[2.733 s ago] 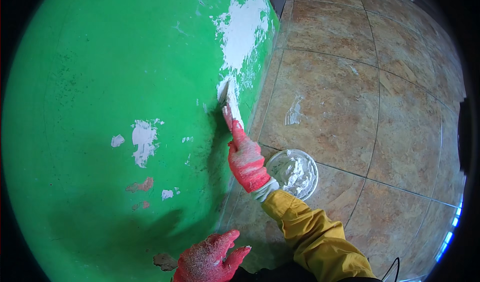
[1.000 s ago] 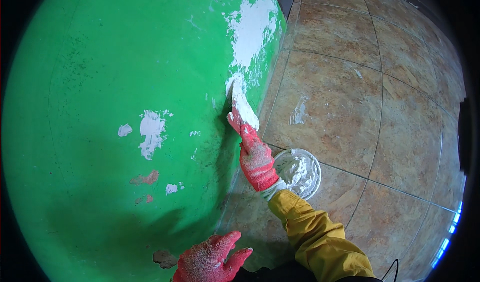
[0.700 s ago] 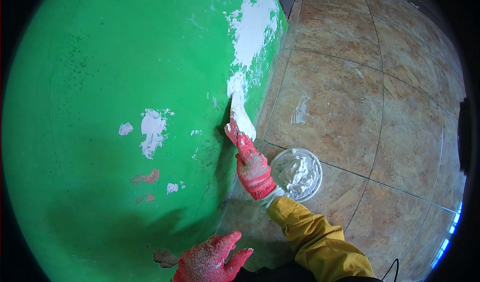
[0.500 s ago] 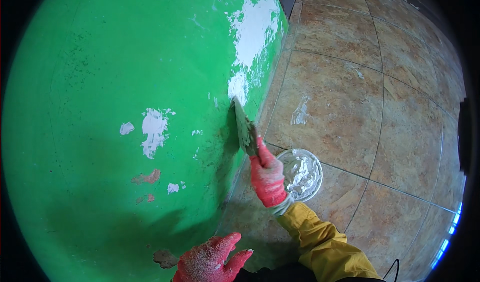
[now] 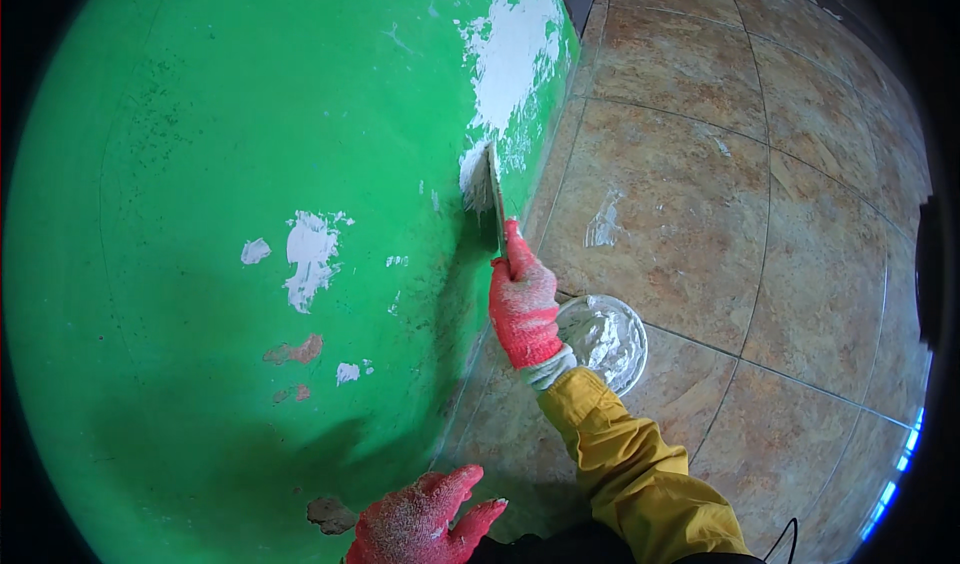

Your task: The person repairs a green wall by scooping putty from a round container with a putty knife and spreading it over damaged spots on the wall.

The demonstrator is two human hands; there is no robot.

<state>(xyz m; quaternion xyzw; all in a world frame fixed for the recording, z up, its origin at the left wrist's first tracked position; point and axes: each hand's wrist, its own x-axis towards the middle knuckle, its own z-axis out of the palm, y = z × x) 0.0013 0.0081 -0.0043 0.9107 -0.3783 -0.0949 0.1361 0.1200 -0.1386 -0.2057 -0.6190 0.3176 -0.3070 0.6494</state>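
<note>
My right hand [image 5: 525,304], in a red-coated work glove, is closed round the handle of a putty knife [image 5: 497,199]. The blade's edge meets the green wall [image 5: 230,144] at the lower end of a long white putty patch [image 5: 512,64]. Below that forearm, partly behind the wrist, a round tub [image 5: 642,339] of white putty stands on the floor. At the lower edge my left hand [image 5: 420,519], gloved alike, has thumb and forefinger apart and holds nothing; its other fingers are partly hidden.
More white putty [image 5: 312,259] marks the wall at left, near bare chipped spots [image 5: 295,350] and a larger peeled patch [image 5: 330,515] low down. Brown floor tiles [image 5: 670,204] run along the wall's foot, with a white smear [image 5: 603,219] on one.
My right hand has moved up and slightly left, and the putty knife's blade has slid up over the lower putty, now held more upright. The left hand stays where it was.
</note>
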